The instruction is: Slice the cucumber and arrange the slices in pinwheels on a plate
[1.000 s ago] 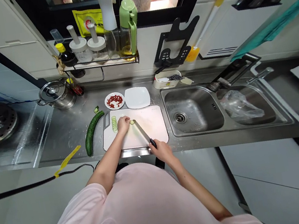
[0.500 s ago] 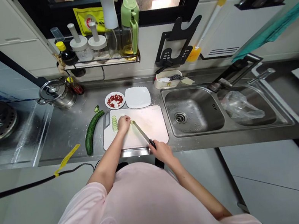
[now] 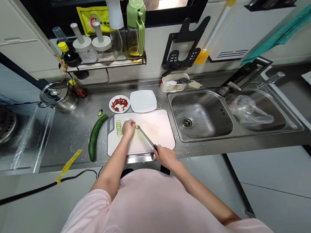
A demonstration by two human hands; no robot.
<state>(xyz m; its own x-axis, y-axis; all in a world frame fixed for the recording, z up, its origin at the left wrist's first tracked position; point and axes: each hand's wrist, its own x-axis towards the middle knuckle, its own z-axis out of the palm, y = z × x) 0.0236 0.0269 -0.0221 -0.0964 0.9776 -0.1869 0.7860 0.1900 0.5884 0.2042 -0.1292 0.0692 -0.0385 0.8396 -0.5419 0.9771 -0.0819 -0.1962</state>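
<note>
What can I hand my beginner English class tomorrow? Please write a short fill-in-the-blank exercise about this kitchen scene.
The right hand grips a ____ by its black handle.
The long cucumber lies to the ____ of the cutting board.
The round plate holds small ____ pieces.
A clear plastic bag lies in the ____ basin of the double sink.

Missing words, in order: knife; left; red; right.
</note>
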